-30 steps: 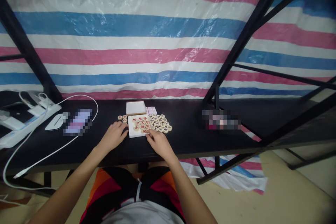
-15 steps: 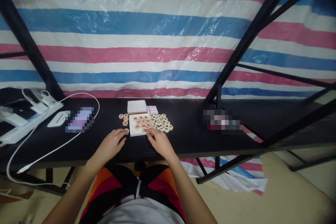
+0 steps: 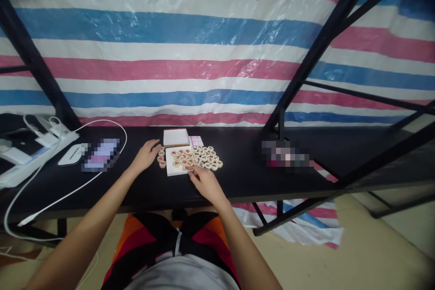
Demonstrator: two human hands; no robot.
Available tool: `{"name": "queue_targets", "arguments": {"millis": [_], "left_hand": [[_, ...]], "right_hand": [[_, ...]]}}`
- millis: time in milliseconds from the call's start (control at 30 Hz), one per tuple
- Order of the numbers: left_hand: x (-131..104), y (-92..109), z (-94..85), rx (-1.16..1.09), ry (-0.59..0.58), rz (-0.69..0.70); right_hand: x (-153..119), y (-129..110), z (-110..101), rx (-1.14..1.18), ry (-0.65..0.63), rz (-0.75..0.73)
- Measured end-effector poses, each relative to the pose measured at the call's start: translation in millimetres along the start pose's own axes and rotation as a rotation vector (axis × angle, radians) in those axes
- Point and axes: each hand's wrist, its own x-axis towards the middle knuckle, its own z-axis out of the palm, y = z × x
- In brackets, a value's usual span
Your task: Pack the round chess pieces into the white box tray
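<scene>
Round pale discs with red characters (image 3: pixel 184 161) lie in rows in a white open box (image 3: pixel 172 171). Beside the box on the left stands a short column of red-marked discs (image 3: pixel 161 158). My left hand (image 3: pixel 147 156) is at the upper left of this column, its fingers apart and reaching over it; any disc under the fingertips is hidden. At the box's lower right corner, my right hand (image 3: pixel 205 182) has its fingertips on a red-marked disc (image 3: pixel 186 168). Dark-marked discs (image 3: pixel 208 158) are grouped to the right of the box.
Behind the white box sit another box part (image 3: pixel 176 137) and a pink-and-white card (image 3: pixel 196 141). A blurred phone (image 3: pixel 101 154), a white device (image 3: pixel 71 155), a power strip (image 3: pixel 41 156) and cables lie left. Another blurred item (image 3: pixel 287 154) is on the right, near a black frame post.
My left hand has moved up and left, away from the box's near left side. The disc at its fingertips now lies at the column's near end. My right hand has stayed put.
</scene>
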Motion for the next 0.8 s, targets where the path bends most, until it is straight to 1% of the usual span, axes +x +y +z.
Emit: {"name": "queue_targets", "arguments": {"millis": [67,133,267,333,400,467,567,633,700,733,800], "left_hand": [[15,0,8.0,-0.034,-0.045,-0.067],[22,1,17.4,-0.07,-0.058,-0.112],[24,0,35.0,-0.172,0.027,-0.177],[23,0,41.6,-0.229,0.066,-0.178],[21,3,46.1,-0.267,0.075,-0.172],[19,7,48.1,-0.261,0.063,-0.168],[18,12,46.3,-0.188,0.054,-0.17],[21,10,43.2,-0.139,0.037,-0.186],[26,4,40.0,-0.082,0.0,-0.182],[27,-1,38.6,-0.04,-0.027,-0.154],[29,-9,36.4,0.073,-0.087,-0.037]], "right_hand": [[0,1,0,0.008,-0.001,-0.014],[0,1,0,0.013,-0.003,-0.023],[-1,1,0,0.014,-0.015,-0.03],[-1,0,-1,0.014,-0.02,-0.034],[-1,0,-1,0.009,-0.022,-0.032],[0,0,-1,0.005,-0.024,-0.028],[0,1,0,0.012,-0.017,-0.032],[0,2,0,0.018,-0.012,-0.037],[0,2,1,0.021,-0.006,-0.04],[0,2,1,0.023,-0.004,-0.042],[0,2,0,0.022,-0.004,-0.043]]}}
